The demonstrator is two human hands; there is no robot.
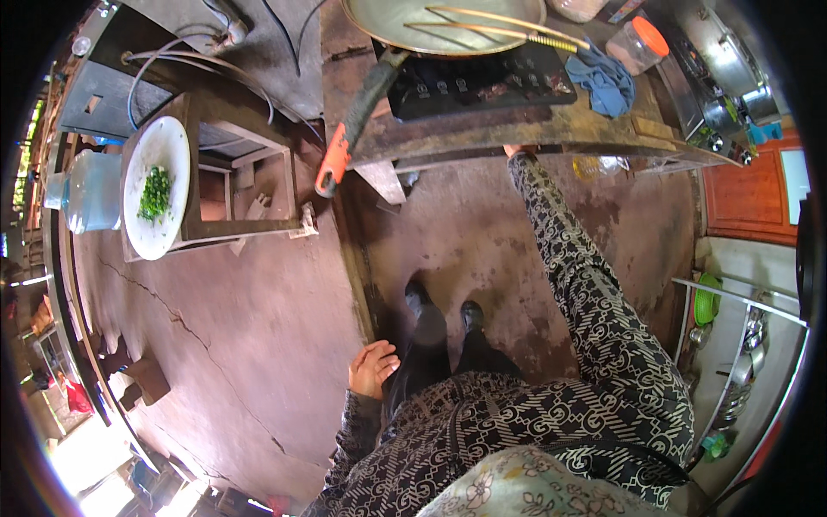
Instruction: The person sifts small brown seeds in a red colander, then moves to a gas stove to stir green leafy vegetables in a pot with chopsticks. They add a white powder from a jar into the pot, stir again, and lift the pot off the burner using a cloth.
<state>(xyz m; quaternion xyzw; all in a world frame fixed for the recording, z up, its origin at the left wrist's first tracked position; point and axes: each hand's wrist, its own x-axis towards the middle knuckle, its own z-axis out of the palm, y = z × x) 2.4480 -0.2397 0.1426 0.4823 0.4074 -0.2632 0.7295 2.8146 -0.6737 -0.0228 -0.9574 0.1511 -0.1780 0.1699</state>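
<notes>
Floral cloth (pixel 508 491) nearest; left hand (pixel 374 368) empty, well apart from right hand (pixel 519 149) at edge of wooden table (pixel 603 129), in front of induction cooktop (pixel 482 95); cannot tell its grip. Apparently reaching underneath; probably calls for feeling inward.

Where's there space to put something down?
On the table, a narrow strip is bare between the black cooktop and the front edge. There's open floor between the wooden stand and the left hand. It's crowded around the blue cloth and jar.

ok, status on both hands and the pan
Left hand loose, nothing seen in it. Right hand at table edge, mostly hidden. Pan over black cooktop, handle jutting past table edge.
</notes>
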